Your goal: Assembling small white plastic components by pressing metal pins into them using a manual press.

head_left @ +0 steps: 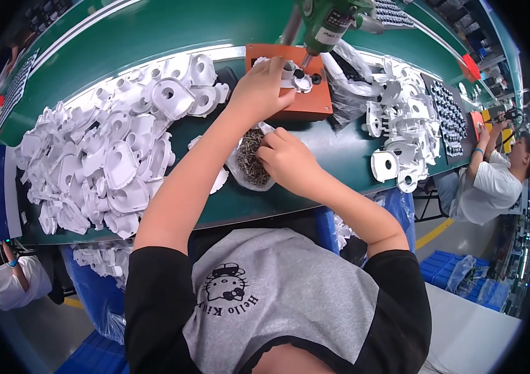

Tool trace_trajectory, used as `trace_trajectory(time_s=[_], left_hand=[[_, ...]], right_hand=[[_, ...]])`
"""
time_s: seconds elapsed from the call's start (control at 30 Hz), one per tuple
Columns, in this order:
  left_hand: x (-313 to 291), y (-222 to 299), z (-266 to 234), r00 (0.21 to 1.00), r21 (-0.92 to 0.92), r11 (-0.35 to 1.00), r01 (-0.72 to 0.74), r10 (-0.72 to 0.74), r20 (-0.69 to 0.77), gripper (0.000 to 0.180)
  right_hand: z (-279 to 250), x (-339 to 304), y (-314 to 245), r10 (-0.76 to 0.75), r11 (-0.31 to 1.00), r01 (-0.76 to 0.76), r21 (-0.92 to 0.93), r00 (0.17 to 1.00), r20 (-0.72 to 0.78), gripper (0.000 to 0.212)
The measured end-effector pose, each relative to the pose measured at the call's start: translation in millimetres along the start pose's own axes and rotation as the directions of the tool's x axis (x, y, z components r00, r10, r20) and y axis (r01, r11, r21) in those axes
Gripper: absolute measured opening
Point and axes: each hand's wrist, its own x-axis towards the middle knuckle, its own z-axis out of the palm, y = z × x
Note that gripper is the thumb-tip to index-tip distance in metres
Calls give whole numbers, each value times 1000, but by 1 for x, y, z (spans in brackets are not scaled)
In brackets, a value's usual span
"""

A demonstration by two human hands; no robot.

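Observation:
My left hand (257, 92) grips a white plastic part (288, 76) seated on an orange fixture block (305, 107). Its fingertips are partly hidden behind the part. Right above stands the tip of a green power screwdriver (325, 28), slanting down toward the part. Closer to me, my right hand (291, 161) has its fingers curled and pressed into a clear plastic bag (258, 186) of small metal screws (250, 156). The fingertips pinch among the screws; how many they hold is not visible.
A large heap of white plastic parts (115, 149) covers the bench's left side. More white parts (405, 112) and a tray of black pieces (448, 118) lie right, beside a crumpled plastic bag (346, 78). A co-worker (489, 174) sits far right. Blue crates (458, 277) stand on the floor.

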Motion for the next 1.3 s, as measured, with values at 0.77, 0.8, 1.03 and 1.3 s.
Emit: trace_trajectory(time_s=[0.77,0.8,1.03,1.3], left_hand=[[-2,-10,4,996,115,990,-76,70,50,62],[-1,-8,3,997,98,993,-68,63,51,62],[-1,-4,-3,993,50,999,8,-14,121,54],[-2,-5,-2,995,65,998,-18,12,99,53]], right_hand=[[-67,31,105,544,736,-406,541,831,-117,19],[-65,36,109,597,723,-445,529,788,-153,19],[-43,53,122,526,833,-403,380,790,-316,21],[-33,56,127,388,916,-290,279,816,-428,15]])
